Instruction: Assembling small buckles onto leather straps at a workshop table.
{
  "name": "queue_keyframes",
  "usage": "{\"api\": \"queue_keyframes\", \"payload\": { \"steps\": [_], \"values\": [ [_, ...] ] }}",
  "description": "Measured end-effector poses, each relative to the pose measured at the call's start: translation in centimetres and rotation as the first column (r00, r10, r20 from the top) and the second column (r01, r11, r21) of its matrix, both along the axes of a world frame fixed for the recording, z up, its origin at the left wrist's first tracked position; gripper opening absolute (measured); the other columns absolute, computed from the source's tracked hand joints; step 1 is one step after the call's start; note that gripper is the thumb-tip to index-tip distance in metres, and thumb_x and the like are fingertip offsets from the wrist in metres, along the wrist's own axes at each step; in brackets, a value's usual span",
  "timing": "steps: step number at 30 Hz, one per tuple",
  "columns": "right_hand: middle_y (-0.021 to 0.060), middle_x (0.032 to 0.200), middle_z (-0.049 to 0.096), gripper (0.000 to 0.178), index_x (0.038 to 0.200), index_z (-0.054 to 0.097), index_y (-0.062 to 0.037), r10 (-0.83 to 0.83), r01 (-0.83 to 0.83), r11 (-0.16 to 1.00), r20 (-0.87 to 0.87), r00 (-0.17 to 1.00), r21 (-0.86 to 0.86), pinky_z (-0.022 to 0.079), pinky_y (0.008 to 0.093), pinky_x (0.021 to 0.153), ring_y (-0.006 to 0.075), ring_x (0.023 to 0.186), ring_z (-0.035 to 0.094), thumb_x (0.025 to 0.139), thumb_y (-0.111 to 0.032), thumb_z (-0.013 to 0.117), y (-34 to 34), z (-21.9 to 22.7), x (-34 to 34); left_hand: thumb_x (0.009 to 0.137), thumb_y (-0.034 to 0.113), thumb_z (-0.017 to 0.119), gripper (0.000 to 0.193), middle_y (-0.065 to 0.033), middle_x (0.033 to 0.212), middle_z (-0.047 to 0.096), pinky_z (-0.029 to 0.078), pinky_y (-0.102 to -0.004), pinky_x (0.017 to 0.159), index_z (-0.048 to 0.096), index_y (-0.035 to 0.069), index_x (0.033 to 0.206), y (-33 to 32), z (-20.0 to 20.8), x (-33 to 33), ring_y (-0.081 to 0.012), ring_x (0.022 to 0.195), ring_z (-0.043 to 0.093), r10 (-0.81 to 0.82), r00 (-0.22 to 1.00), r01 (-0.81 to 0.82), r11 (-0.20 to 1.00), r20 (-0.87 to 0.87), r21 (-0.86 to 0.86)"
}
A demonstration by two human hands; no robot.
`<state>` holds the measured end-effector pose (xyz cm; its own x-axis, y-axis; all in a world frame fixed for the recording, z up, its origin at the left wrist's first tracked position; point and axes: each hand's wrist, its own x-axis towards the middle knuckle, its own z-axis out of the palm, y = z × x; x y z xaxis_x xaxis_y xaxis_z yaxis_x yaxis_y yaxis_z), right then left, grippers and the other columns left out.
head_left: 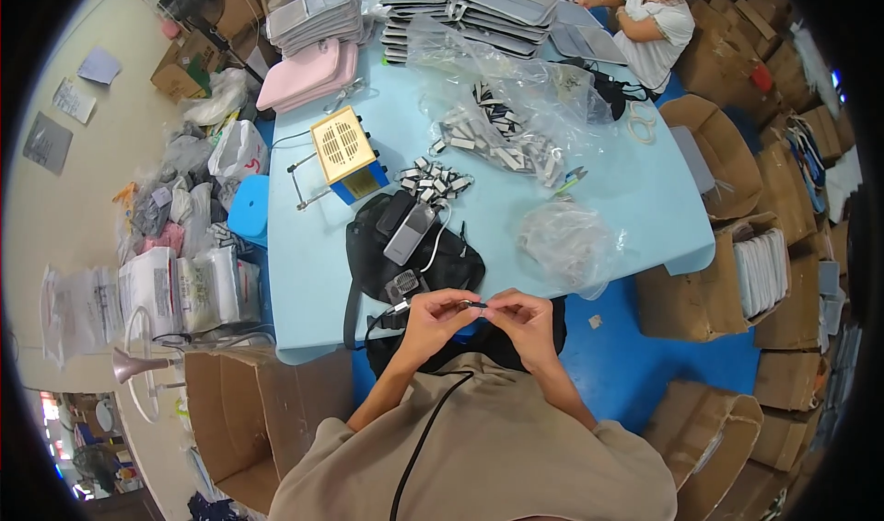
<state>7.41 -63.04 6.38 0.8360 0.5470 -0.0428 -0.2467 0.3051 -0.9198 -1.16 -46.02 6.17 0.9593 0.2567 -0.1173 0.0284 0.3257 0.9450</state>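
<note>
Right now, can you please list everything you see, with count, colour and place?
strap piece: one, dark, pinched between both hands
black bag: one, table near edge
grey device: one, on the bag
yellow box: one, table left
tags: a heap, black and white, table centre
plastic bags: several, clear, table centre and right
cases: stacks, grey, far end; pink at far left
table: one, light blue
cartons: many, brown, around
person: one, far right
left hand: at table edge
right hand: beside it
</note>
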Motion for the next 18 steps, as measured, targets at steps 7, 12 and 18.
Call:
{"api": "queue_keyframes", "payload": {
  "steps": [7, 12, 18],
  "values": [
    [0.0110, 0.094, 0.071, 0.015, 0.092, 0.074, 0.0042, 0.004, -0.003, 1.000, 0.043, 0.999, -0.029, 0.052, 0.0261, 0.076, 0.0143, 0.085, 0.066, 0.082, 0.016, 0.075, 0.9, -0.4, 0.0, 0.091, 0.002, 0.077, 0.019, -0.0028, 0.095, 0.073, 0.049, -0.0196, 0.072, 0.076, -0.003, 0.109, 1.2, -0.1, -0.1, -0.0047, 0.081, 0.062, 0.000, 1.000, -0.002, 0.993, 0.016, 0.116],
    [0.0105, 0.092, 0.071, 0.013, 0.090, 0.072, 0.0052, -0.043, 0.070, 0.988, 0.194, 0.980, -0.135, 0.053, 0.0264, 0.076, 0.0146, 0.085, 0.066, 0.082, 0.016, 0.075, 0.2, -0.8, 0.1, 0.090, 0.005, 0.078, 0.017, 0.0005, 0.087, 0.071, 0.045, -0.0187, 0.067, 0.076, -0.002, 0.105, 2.7, 0.8, 0.2, -0.0021, 0.078, 0.058, 0.041, 0.999, -0.040, 0.988, -0.003, 0.149],
    [0.0081, 0.094, 0.070, 0.016, 0.094, 0.070, 0.0046, -0.125, 0.147, 0.976, 0.138, 0.982, -0.160, 0.053, 0.0251, 0.078, 0.0119, 0.085, 0.065, 0.083, 0.015, 0.074, 0.0, -0.3, 0.7, 0.090, 0.008, 0.079, 0.022, -0.0072, 0.095, 0.078, 0.056, -0.0247, 0.077, 0.078, -0.001, 0.110, 16.9, 1.9, -1.1, -0.0092, 0.082, 0.069, 0.377, 0.925, -0.363, 0.846, 0.045, 0.392]
  ]
}}
